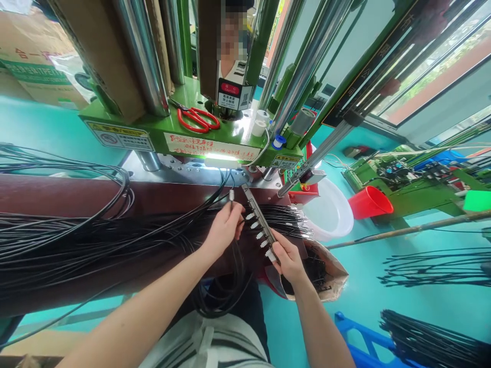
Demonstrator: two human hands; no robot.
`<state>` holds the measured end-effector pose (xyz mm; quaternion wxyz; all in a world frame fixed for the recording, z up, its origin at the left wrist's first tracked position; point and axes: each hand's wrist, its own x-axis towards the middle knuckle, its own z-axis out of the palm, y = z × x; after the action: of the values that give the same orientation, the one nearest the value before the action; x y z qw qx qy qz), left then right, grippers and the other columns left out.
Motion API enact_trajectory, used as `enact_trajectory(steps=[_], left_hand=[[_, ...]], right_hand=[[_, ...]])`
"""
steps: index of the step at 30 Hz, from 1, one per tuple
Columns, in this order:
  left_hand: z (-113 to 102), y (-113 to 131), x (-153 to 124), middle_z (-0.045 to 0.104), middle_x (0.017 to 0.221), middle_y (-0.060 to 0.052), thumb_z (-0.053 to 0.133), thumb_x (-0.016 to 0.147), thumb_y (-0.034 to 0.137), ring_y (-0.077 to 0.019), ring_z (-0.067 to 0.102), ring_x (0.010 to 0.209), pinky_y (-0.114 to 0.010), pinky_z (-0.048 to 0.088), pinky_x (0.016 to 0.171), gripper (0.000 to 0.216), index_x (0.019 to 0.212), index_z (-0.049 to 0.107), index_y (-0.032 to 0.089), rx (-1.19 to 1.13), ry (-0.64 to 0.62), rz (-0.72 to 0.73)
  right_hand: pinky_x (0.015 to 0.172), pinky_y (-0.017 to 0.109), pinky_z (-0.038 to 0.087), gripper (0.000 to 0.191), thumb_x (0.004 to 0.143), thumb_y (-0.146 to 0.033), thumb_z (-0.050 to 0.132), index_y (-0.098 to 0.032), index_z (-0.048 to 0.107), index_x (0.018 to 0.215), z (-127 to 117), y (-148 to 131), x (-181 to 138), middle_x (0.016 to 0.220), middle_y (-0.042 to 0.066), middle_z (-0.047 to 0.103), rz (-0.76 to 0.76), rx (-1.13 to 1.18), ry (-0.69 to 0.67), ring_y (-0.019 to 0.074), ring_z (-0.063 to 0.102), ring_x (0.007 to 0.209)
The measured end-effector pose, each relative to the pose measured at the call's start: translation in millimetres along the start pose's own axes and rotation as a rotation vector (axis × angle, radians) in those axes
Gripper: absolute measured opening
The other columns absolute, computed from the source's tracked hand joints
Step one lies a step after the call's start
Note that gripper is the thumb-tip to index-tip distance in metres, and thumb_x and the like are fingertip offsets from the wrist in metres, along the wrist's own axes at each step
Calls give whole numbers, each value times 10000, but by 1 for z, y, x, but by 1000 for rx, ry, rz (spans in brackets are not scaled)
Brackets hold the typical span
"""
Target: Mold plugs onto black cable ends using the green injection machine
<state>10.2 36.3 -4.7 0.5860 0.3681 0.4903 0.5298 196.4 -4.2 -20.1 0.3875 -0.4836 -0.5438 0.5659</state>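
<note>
My left hand (226, 223) is closed on a black cable, whose light metal connector (231, 195) sticks up above the fingers. Loops of the cable (236, 278) hang below that hand over my lap. In my right hand (287, 254) is the near end of a long metal bar (258, 212), slanting away toward the machine. Several pale connectors (255, 225) stick out along the bar's left side. The bar's far end lies near the machine's lit lower plate (184, 175). Bar and cable connector are apart, side by side.
Black cables (115, 240) cover the brown table (76, 191) at left. Red-handled scissors (197, 120) lie on the green press (153, 135). At right stand a white tub (332, 209), a red bucket (370, 204) and a lined container (333, 271) with black pieces. A person (232, 66) is behind the press.
</note>
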Motion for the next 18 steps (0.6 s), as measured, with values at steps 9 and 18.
enact_trajectory(steps=[9, 18], left_hand=[[-19, 9, -8, 283, 299, 100, 375, 785, 581, -49, 190, 250, -155, 150, 273, 415, 661, 436, 189, -5, -327, -194], [-23, 5, -4, 299, 280, 74, 367, 803, 546, -51, 202, 258, -181, 126, 306, 433, 572, 423, 185, 70, -409, -240]], right_hand=[[253, 138, 211, 435, 800, -385, 555, -180, 544, 1184, -7, 5, 3, 553, -30, 504, 61, 146, 79, 12, 298, 315], [257, 148, 219, 461, 805, -412, 541, -171, 534, 1198, -11, -1, 6, 515, -34, 491, 100, 80, -28, 22, 309, 303]])
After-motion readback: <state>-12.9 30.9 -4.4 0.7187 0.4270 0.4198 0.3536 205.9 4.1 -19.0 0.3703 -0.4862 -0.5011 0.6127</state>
